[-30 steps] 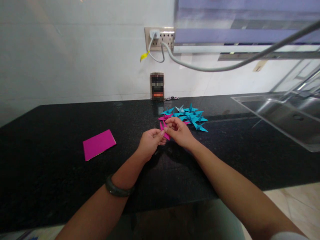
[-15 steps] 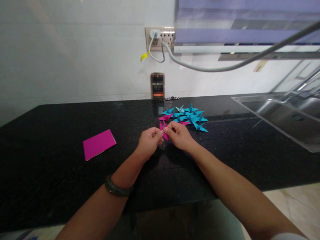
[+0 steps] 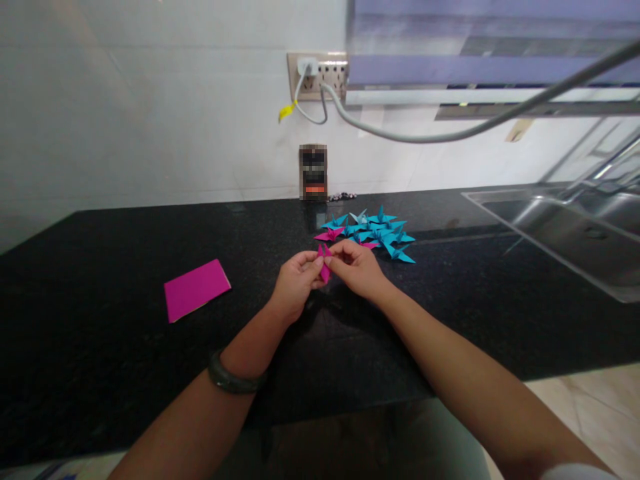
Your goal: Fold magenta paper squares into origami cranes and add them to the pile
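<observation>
Over the black countertop [image 3: 100, 360] my left hand [image 3: 296, 285] and my right hand [image 3: 356, 269] meet, both pinched on a small folded pink paper piece [image 3: 324, 262]. Its points stick up between my fingertips. Just beyond my hands lies a cluster of several folded blue paper cranes [image 3: 380, 233], with a finished pink one [image 3: 330, 234] at its left edge. A stack of flat pink paper sheets [image 3: 197, 289] rests to the left of my left hand. A dark bracelet sits on my left wrist.
A steel sink [image 3: 560, 233] is sunk into the counter at the right. A small blurred box [image 3: 313, 173] stands against the white tiled wall. Above it a wall socket [image 3: 316, 75] has a grey cable running off to the right.
My hands have shifted slightly and worked the pink piece; it now shows less below my fingers and stands more upright between them. Everything else on the counter is unmoved.
</observation>
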{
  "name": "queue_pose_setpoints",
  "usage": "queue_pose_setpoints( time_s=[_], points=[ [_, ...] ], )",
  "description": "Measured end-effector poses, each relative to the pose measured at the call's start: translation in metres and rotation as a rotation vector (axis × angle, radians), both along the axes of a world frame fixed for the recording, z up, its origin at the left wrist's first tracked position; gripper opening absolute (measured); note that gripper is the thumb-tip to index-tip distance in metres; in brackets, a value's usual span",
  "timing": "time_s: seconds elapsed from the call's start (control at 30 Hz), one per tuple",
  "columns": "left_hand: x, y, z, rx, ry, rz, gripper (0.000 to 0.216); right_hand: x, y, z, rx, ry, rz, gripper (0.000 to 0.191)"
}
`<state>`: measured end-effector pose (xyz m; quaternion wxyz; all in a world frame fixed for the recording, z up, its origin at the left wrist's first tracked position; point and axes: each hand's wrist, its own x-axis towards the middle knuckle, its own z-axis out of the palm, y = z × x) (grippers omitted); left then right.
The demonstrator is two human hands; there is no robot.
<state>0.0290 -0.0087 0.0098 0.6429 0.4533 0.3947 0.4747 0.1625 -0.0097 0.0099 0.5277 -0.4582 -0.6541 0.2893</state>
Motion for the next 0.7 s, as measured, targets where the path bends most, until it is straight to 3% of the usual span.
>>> queue_pose_setpoints(
  time_s=[0.17,0.3,0.5,0.7],
  points=[
    [0.0001,-0.0001,-0.0001,0.005,-0.015,0.025,0.033,0.0028,-0.001,0.0028,0.051,-0.08,0.005,0.01],
    [-0.0009,0.0001,0.0004,0.016,0.038,0.029,0.033,0.004,-0.0012,0.0056,0.068,-0.124,0.028,0.021],
    [-0.0018,-0.0007,0.0027,-0.031,0.028,-0.051,0.027,0.0029,0.0001,0.004,-0.129,0.18,0.182,0.015],
    [-0.0011,-0.0023,0.0027,-0.041,0.03,-0.141,0.031,0.0045,-0.0029,0.0076,-0.238,0.253,0.318,0.021]
  ],
)
